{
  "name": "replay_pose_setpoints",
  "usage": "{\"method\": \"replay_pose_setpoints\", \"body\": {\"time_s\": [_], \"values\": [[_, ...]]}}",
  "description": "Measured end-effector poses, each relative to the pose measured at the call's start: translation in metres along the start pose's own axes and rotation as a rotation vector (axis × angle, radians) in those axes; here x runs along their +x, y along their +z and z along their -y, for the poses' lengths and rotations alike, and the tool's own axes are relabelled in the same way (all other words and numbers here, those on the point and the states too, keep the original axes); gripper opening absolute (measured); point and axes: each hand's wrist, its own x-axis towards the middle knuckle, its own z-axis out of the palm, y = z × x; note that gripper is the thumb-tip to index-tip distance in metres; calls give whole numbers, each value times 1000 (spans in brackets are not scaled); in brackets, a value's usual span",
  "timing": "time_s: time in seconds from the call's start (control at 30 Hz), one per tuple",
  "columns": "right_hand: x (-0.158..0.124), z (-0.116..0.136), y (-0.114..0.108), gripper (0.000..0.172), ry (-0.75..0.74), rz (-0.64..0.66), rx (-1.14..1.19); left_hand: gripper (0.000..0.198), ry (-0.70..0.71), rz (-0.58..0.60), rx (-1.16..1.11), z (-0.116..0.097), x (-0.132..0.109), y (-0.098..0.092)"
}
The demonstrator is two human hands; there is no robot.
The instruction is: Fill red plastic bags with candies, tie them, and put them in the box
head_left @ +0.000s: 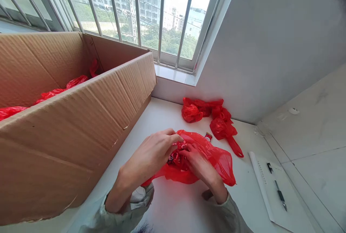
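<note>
An open red plastic bag [213,157] lies spread on the white table in front of me, with several small shiny red-and-dark wrapped pieces [177,157] in its opening. My left hand [160,148] reaches over the bag's left side, its fingers curled down at the opening. From the other side my right hand [196,157] bends its fingers in among the wrapped pieces, partly covered by thin red film. What either set of fingertips grips is hidden. A small red packet [208,137] lies just behind the bag.
A large cardboard box [108,99] with red bags [54,92] inside stands at left. Knotted red bags [193,112] lie against the wall beneath a barred window [151,17]. At right, a white sheet [267,189] bears a pen [281,197] and its cap [269,168].
</note>
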Motion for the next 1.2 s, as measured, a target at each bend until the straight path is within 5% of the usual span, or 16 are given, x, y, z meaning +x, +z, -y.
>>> {"method": "replay_pose_setpoints", "body": {"time_s": [0.23, 0.43, 0.57, 0.7, 0.83, 1.0, 1.1, 1.2], "values": [[-21, 0, -12, 39, 133, -32, -11, 26, 58, -24, 0, 7, 1, 1], [-21, 17, -2, 48, 92, -118, 36, 20, 82, 1, -9, 2, 0, -3], [-32, 31, -11, 35, 109, -161, -43, 25, 121, -27, -42, 4, -10, -8], [-62, 33, -41, 26, 50, -448, -74, 40, 74, -111, 38, 10, -34, -21], [-89, 10, -61, 26, 164, -777, -239, 56, 10, -231, 152, 8, -69, -24], [-97, -15, -50, 59, 288, -596, -145, 83, -96, -322, 320, -2, -101, 14], [-96, -16, -42, 61, 298, -511, -92, 86, -176, -309, 302, -8, -103, 39], [-99, -15, -46, 56, 264, -447, -51, 71, -220, -311, 235, -17, -98, 43]]}}
